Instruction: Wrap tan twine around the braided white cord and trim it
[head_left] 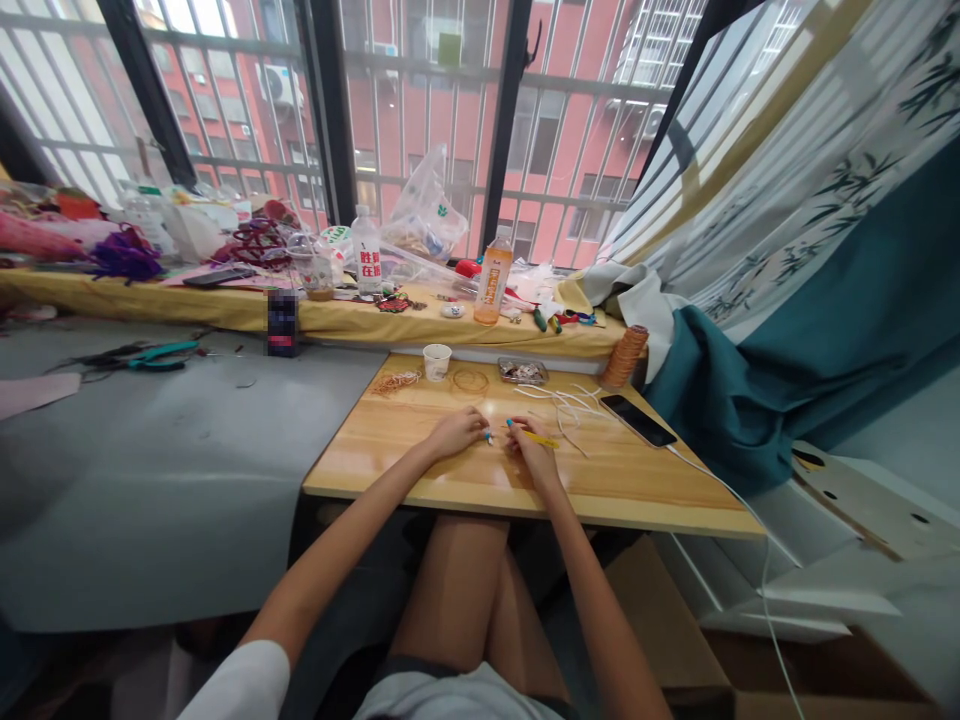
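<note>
My left hand point(457, 432) rests on the small wooden table point(390, 460) with its fingers pinched on a tiny pale blue piece point(488, 437). Just to its right, my right hand point(529, 447) grips a yellow-handled tool point(541, 439) that has a blue tip pointing toward the left hand. The two hands nearly touch at the middle of the tabletop. What exactly the small piece is stays too small to tell.
On the table lie a paper cup point(436, 361), coils of copper wire point(470, 380), a small metal tray point(523, 372), white cords point(564, 402), a phone point(637, 420) and a thread spool point(624, 357). Bottles point(492, 287) and clutter fill the yellow ledge behind. Teal pliers point(160, 353) lie on the grey surface at left.
</note>
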